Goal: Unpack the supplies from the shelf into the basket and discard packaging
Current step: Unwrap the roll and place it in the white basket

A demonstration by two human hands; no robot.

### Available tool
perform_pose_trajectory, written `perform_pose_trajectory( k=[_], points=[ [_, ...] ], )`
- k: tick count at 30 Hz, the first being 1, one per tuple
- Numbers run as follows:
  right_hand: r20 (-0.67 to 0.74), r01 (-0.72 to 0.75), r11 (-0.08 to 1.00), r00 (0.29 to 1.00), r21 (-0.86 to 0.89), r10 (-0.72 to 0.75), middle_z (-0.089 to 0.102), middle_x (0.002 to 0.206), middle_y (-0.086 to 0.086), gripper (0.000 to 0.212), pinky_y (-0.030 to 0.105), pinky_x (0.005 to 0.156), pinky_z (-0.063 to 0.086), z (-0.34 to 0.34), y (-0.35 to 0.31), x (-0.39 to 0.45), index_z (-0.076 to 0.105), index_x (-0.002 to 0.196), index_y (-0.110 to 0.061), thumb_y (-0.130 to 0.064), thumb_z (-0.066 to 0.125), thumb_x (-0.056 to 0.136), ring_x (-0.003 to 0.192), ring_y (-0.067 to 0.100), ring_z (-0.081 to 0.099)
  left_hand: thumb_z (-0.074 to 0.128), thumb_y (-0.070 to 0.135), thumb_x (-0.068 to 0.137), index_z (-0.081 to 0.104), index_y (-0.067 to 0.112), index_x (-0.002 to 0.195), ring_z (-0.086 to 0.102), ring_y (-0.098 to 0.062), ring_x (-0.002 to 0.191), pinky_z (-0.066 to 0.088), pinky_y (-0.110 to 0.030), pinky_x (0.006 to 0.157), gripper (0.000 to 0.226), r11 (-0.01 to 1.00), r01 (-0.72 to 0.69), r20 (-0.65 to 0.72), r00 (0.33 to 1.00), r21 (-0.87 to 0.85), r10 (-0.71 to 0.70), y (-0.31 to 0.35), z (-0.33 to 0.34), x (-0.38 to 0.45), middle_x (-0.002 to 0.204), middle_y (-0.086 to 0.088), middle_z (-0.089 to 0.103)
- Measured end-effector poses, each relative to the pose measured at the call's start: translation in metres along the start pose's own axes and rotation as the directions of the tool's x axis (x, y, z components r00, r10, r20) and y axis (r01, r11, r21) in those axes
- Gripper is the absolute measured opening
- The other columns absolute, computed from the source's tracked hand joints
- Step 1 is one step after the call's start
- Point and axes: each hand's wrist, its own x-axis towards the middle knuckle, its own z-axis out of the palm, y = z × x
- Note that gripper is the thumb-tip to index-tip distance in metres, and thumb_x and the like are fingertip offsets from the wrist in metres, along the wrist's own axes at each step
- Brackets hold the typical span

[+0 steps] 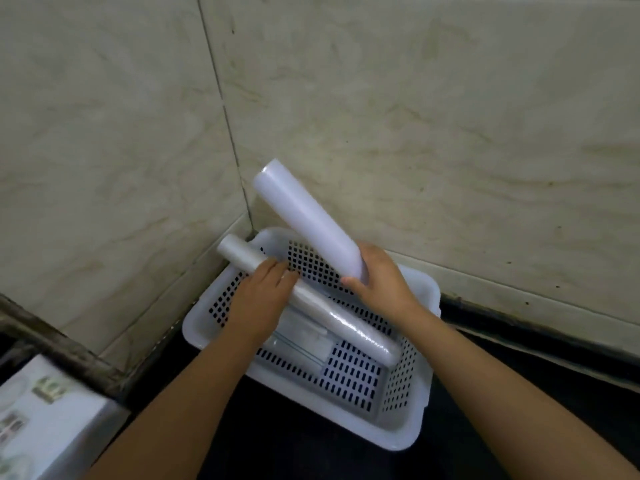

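Beige marble-look wall tiles [433, 116] fill upper frame, faint brown veining, small dark specks. Two tiled walls meet at corner; dark grout line [225, 109] runs down and rightward along it. Horizontal tile seam low on left wall. Black desk [519, 368] below, dark and glossy, meeting right wall along grimy joint. Dark worn ledge [59, 348] runs diagonally at lower left. White box [38, 420] at bottom-left corner, blurred, small greenish printed pictures on top face, cut off by frame edge.
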Motion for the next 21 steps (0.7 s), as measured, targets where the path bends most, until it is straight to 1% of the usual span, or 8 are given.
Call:
perform_pose_trajectory(
  k=[2,4,7,10,13,16,19,21],
  points=[
    [0.062,-0.006,0.997,0.998,-0.077,0.011,0.054,0.126,0.018,0.049,0.027,0.084,0.034,0.013,0.000,0.003,0.044,0.128,-0.004,-0.021,0.060,0.085,0.112,0.029,0.049,0.092,-0.005,0.032,0.075,-0.001,0.079,0.074,-0.033,0.080,0.061,-0.038,0.050,0.051,0.999,0.024,-0.022,0.999,-0.043,-0.025,0.000,0.002,0.000,0.083,-0.020,0.076],
    [0.098,-0.005,0.985,0.995,-0.173,0.022,0.053,0.130,0.016,0.052,0.032,0.095,0.036,0.024,0.000,0.004,0.041,0.132,-0.007,-0.026,0.058,0.086,0.115,0.028,0.048,0.093,-0.001,0.034,0.075,-0.001,0.081,0.074,-0.034,0.081,0.062,-0.038,0.053,0.050,0.998,0.039,-0.033,0.999,-0.056,-0.041,0.001,0.002,0.000,0.085,-0.021,0.076],
    [0.083,-0.010,0.974,0.996,-0.225,0.029,0.050,0.135,0.015,0.056,0.033,0.100,0.033,0.030,0.001,0.004,0.037,0.136,-0.006,-0.029,0.055,0.088,0.119,0.028,0.045,0.093,-0.003,0.035,0.073,-0.006,0.078,0.074,-0.036,0.081,0.061,-0.038,0.049,0.048,0.996,0.055,-0.016,0.998,-0.069,-0.056,0.002,0.001,-0.001,0.084,-0.024,0.075],
    [0.086,0.057,0.968,0.996,-0.245,-0.037,0.044,0.142,0.014,0.054,0.034,0.107,0.027,0.031,0.003,0.002,0.036,0.138,-0.005,-0.026,0.053,0.091,0.127,0.027,0.040,0.093,-0.004,0.036,0.072,-0.006,0.073,0.074,-0.038,0.080,0.060,-0.034,0.046,0.043,0.997,0.051,0.024,0.998,-0.064,-0.050,0.003,-0.002,-0.003,0.081,-0.025,0.074],
    [0.096,0.093,0.970,0.993,-0.226,-0.072,0.041,0.146,0.011,0.050,0.033,0.111,0.026,0.029,0.003,0.002,0.038,0.137,-0.006,-0.022,0.051,0.092,0.131,0.024,0.038,0.095,0.004,0.032,0.074,-0.001,0.069,0.070,-0.034,0.062,0.055,-0.027,0.045,0.043,0.996,0.085,0.018,0.996,-0.031,-0.084,0.003,-0.004,-0.003,0.069,-0.021,0.070],
    [0.117,0.061,0.987,0.992,-0.148,-0.044,0.036,0.149,0.010,0.049,0.030,0.116,0.018,0.026,0.008,0.000,0.036,0.139,-0.008,-0.014,0.051,0.092,0.138,0.022,0.032,0.094,0.002,0.036,0.075,0.000,0.076,0.059,-0.027,0.043,0.044,-0.019,0.033,0.044,0.992,0.069,0.004,0.998,-0.110,-0.069,0.003,-0.005,-0.004,0.058,-0.016,0.063],
    [0.142,0.062,0.989,0.989,-0.137,-0.042,0.035,0.150,0.008,0.049,0.030,0.117,0.015,0.027,0.012,-0.001,0.036,0.139,-0.010,-0.012,0.049,0.092,0.140,0.021,0.029,0.089,-0.006,0.037,0.073,0.003,0.070,0.056,-0.021,0.038,0.037,-0.015,0.029,0.038,0.993,-0.049,-0.025,0.999,-0.109,0.047,0.006,0.000,-0.006,0.051,-0.010,0.060],
    [0.122,0.069,0.986,0.991,-0.155,-0.050,0.037,0.149,0.007,0.049,0.032,0.117,0.016,0.028,0.012,0.000,0.037,0.139,-0.012,-0.013,0.050,0.092,0.139,0.022,0.030,0.090,-0.005,0.036,0.071,0.005,0.064,0.057,-0.020,0.037,0.037,-0.015,0.029,0.036,0.991,-0.074,-0.040,0.997,-0.109,0.070,0.006,0.000,-0.005,0.048,-0.007,0.061]
  ],
)
